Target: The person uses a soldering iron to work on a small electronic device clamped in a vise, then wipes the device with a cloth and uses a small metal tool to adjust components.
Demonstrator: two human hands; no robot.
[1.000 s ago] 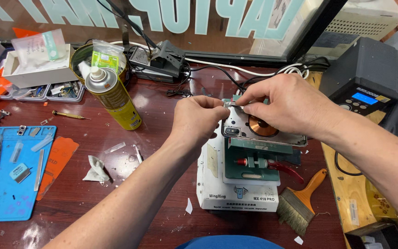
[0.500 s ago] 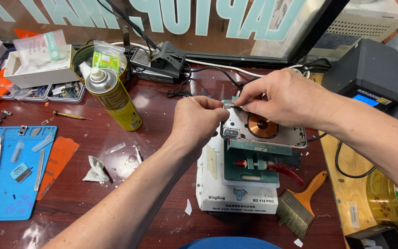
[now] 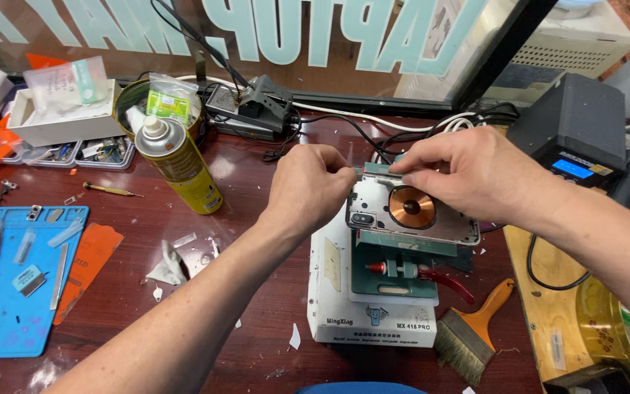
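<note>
An opened phone rear housing [image 3: 402, 215] with a round copper coil [image 3: 412, 207] lies face up on a green clamp fixture [image 3: 395, 266], which sits on a white box-shaped machine [image 3: 362, 314]. My left hand [image 3: 311, 186] pinches the housing's far left edge. My right hand [image 3: 468, 175] grips the far right edge, fingertips meeting the left hand's over a thin strip at the top rim. What lies between the fingertips is hidden.
A yellow spray can [image 3: 180, 164] stands left of the hands. A blue mat [image 3: 16, 292] with small tools lies at far left, an orange pry card [image 3: 89, 266] beside it. A brush [image 3: 475, 328] lies at the machine's right. A black station [image 3: 577, 131] and cables stand behind.
Both hands have shifted slightly along the housing's top edge; the housing sits a little lower and flatter on the fixture. The view has moved somewhat.
</note>
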